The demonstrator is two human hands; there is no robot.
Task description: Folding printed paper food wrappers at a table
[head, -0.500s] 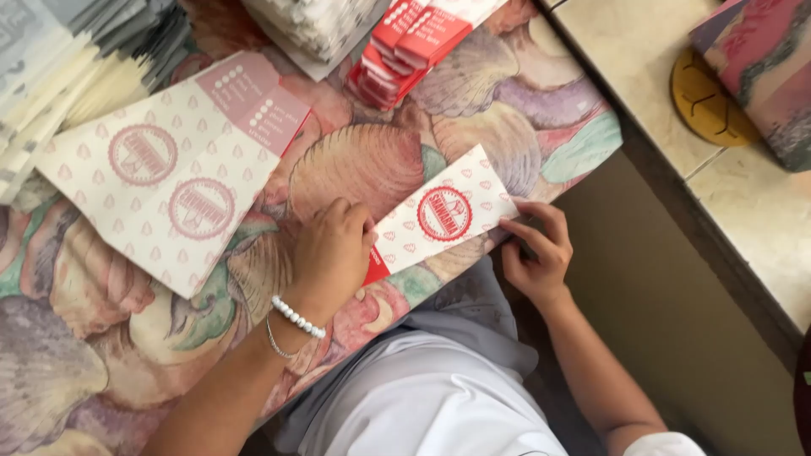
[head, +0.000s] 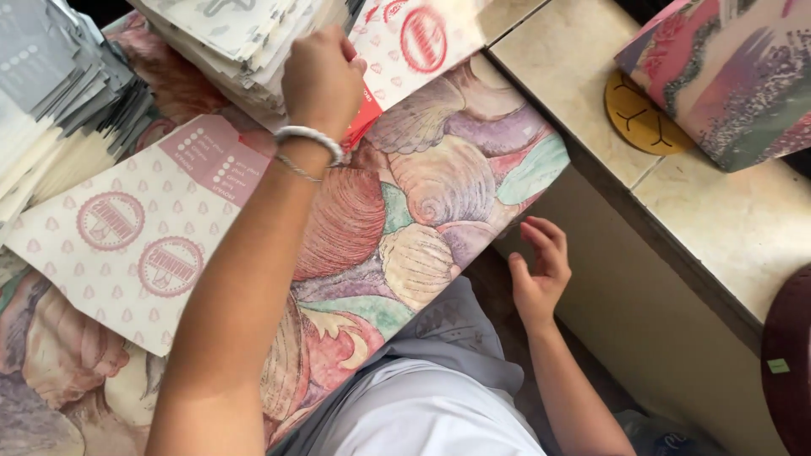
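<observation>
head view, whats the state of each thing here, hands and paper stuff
left hand: raised, shut on a red-and-white paper bag
right hand: open, empty, at the board edge
flat patterned sheet: lying flat, unfolded
shell-print board: flat across the lap
paper stack: piled, fanned

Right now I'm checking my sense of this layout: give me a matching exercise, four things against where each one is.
1 left hand
2 right hand
3 flat pink-patterned bag
4 yellow round disc

a on the tiled ledge
b at the shell cloth's edge, empty
c far up, holding a red-and-white bag
d lying flat at left

Pairs: 1-c, 2-b, 3-d, 4-a
</observation>
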